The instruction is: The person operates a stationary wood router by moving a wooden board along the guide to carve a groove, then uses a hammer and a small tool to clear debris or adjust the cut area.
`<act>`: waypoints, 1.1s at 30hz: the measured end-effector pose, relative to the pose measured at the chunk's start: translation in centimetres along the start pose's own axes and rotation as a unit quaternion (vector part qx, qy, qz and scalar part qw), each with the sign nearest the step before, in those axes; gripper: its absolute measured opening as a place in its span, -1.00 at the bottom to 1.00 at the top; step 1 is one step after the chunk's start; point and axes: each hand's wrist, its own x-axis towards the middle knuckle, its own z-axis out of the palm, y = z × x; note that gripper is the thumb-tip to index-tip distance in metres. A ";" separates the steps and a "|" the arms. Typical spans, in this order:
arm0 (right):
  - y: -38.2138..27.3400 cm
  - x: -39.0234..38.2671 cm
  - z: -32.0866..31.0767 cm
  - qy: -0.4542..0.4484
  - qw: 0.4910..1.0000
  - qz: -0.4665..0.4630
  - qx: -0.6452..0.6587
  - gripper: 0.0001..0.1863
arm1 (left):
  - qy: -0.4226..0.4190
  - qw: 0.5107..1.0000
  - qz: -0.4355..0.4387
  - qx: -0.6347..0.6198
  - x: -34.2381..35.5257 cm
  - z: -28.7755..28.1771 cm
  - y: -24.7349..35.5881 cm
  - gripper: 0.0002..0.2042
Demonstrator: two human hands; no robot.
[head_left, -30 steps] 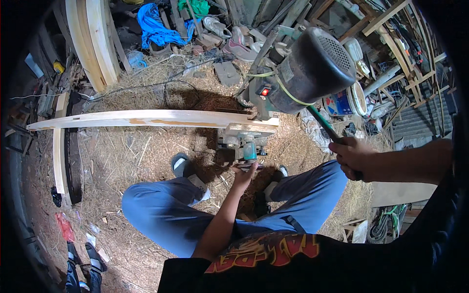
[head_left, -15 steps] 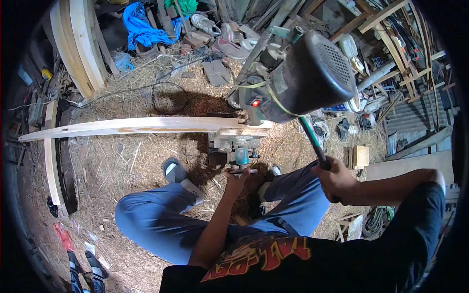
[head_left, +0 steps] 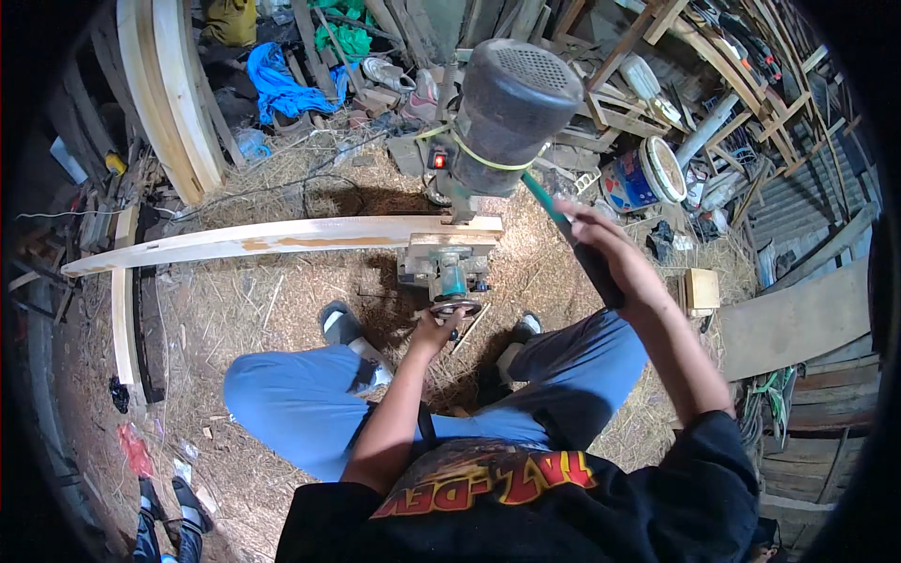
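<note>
The left hand [head_left: 434, 330], just below the centre of the frame, reaches forward with its fingers curled onto a small round handwheel [head_left: 456, 308] at the near end of a grey-green clamp [head_left: 445, 267]. The grip looks closed around the wheel's rim, though the fingertips are partly hidden by it. The clamp sits directly under the right end of a long, pale, slightly bowed wooden plank [head_left: 282, 236], which runs from the centre of the frame out to the left edge and carries tan patches along its top face.

The right hand [head_left: 601, 249], right of centre, is clenched around a dark handle [head_left: 595, 270] that continues upward as a green lever [head_left: 542, 199]. The lever leads to a large grey motor housing [head_left: 511, 103] in the upper middle, banded with a yellow-green strap and showing a small red switch on its left side. The motor stands over the plank's right end, above the clamp.

The person is seated or crouched with blue-trousered legs spread either side of the clamp, feet in sandals [head_left: 340, 324] on a floor of straw and shavings [head_left: 235, 310]. A curved wooden frame [head_left: 174, 94] leans at upper left beside blue cloth [head_left: 282, 84], and a blue and white bucket [head_left: 643, 174] lies at upper right among stacked timber.
</note>
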 end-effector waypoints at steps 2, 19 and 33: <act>-0.4 -1.0 0.0 -0.038 0.995 -0.074 0.063 -0.52 | 0.034 0.995 0.070 0.063 1.9 1.6 -3.5 0.17; -5.6 10.7 -0.9 0.046 0.784 -0.518 0.338 -0.24 | -0.004 0.991 0.133 -0.033 -0.9 0.2 -2.6 -0.21; 25.9 10.0 3.1 0.081 0.977 -0.175 -0.090 -0.65 | 0.057 0.974 0.116 -0.185 -0.1 0.1 -2.0 -0.73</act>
